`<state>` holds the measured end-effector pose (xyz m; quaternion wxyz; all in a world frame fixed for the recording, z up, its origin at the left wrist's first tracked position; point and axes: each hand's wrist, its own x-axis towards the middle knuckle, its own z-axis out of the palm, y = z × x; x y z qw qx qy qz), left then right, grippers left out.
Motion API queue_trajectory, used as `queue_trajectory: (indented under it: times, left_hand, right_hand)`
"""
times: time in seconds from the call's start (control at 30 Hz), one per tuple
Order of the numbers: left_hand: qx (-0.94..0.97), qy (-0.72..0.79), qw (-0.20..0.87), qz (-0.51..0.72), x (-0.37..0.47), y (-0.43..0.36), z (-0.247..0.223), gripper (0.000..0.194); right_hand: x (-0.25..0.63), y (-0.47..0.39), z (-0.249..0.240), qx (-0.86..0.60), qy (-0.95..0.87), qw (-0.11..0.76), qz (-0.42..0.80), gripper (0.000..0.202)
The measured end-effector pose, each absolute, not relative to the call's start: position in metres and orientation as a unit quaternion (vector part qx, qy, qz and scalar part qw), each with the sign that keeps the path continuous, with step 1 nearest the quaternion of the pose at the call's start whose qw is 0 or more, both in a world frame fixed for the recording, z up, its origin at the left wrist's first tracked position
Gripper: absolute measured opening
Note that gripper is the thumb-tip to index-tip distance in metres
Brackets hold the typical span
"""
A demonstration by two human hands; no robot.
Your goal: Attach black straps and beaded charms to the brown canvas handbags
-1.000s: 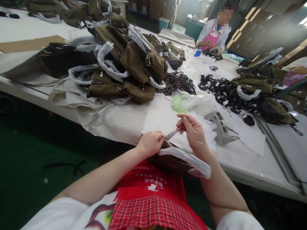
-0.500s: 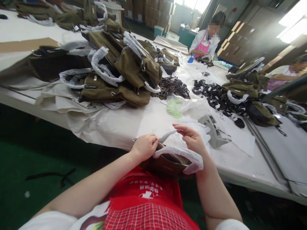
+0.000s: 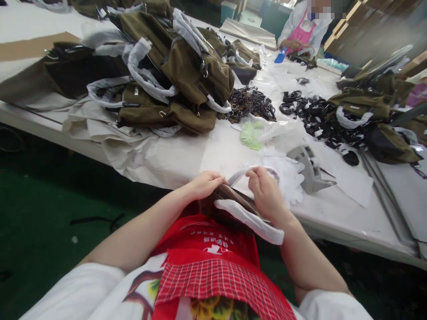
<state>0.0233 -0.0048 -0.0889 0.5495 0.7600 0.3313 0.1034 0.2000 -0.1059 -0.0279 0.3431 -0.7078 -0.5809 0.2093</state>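
Observation:
A dark bag (image 3: 220,209) with two handles wrapped in white film rests against the red apron at the table edge. The near wrapped handle (image 3: 250,220) droops over its front, while the far one arches behind. My left hand (image 3: 208,183) is closed on the bag's left top corner. My right hand (image 3: 262,186) has its fingers curled together at the far handle, above the bag's opening; whether it pinches anything small is hidden.
Olive bags (image 3: 196,71) are heaped at the left on the white table (image 3: 167,164). Chains (image 3: 251,104), black straps (image 3: 310,115), a green glove (image 3: 251,135) and a grey tape dispenser (image 3: 308,171) lie beyond my hands. A person in a pink apron (image 3: 302,33) works across the table.
My right hand has moved down and inward, its fingers now more curled. The near handle has dropped flatter across the bag's front. The camera view has tilted downward.

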Motion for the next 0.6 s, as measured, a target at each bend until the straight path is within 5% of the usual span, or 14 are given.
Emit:
queue_trajectory:
  times: [0.17, 0.6]
  left_hand:
    - [0.661, 0.324, 0.665, 0.126, 0.022, -0.004, -0.092, 0.042]
    - [0.71, 0.335, 0.601, 0.152, 0.026, -0.006, -0.098, 0.046]
  right_hand:
    - [0.178, -0.103, -0.039, -0.672, -0.655, 0.195, 0.285, 0.029]
    - [0.171, -0.085, -0.061, -0.671, -0.654, 0.179, 0.3, 0.028]
